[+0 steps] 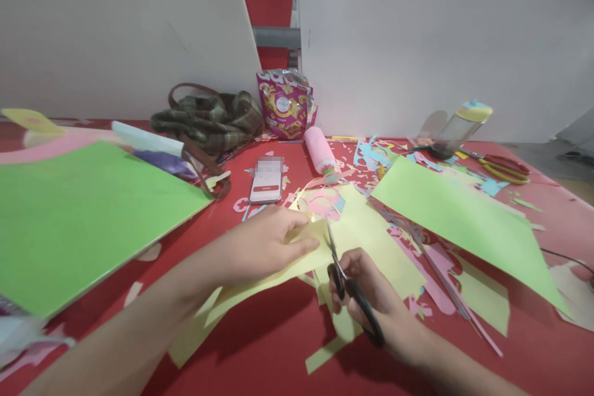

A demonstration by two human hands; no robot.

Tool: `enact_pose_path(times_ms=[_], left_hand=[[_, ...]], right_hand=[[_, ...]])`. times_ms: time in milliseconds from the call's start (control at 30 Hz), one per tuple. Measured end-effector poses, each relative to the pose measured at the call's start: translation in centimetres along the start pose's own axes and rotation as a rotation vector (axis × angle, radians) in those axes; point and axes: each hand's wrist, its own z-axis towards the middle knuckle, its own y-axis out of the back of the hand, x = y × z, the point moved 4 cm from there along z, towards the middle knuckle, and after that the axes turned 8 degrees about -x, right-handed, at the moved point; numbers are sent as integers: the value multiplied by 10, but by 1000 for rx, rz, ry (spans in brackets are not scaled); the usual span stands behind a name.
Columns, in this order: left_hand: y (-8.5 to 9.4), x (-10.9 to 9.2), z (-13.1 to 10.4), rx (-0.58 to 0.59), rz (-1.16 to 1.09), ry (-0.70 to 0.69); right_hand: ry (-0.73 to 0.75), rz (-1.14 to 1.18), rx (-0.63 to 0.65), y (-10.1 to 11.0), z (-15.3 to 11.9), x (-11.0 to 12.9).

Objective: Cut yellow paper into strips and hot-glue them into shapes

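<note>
My left hand grips a sheet of pale yellow paper, thumb on top and fingers partly hidden beneath it. In my right hand is a pair of scissors with black handles, my fingers closed round the loops. The blades point away from me and meet the right edge of the yellow sheet, close to my left thumb. Under and behind this spot lie more yellow paper and a narrow yellow strip.
Green sheets lie at left and right. Paper scraps litter the red table. Farther back are a phone, a pink bottle, a snack bag, a plaid bag, a clear bottle and yellow-handled scissors.
</note>
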Motion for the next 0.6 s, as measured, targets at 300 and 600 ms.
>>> enact_pose_path(times_ms=[300, 600], left_hand=[[-1, 3, 4, 2, 1, -5], [-4, 5, 2, 63, -104, 22]], right_hand=[[-26, 46, 4, -1, 0, -1], [-57, 79, 0, -1, 0, -1]])
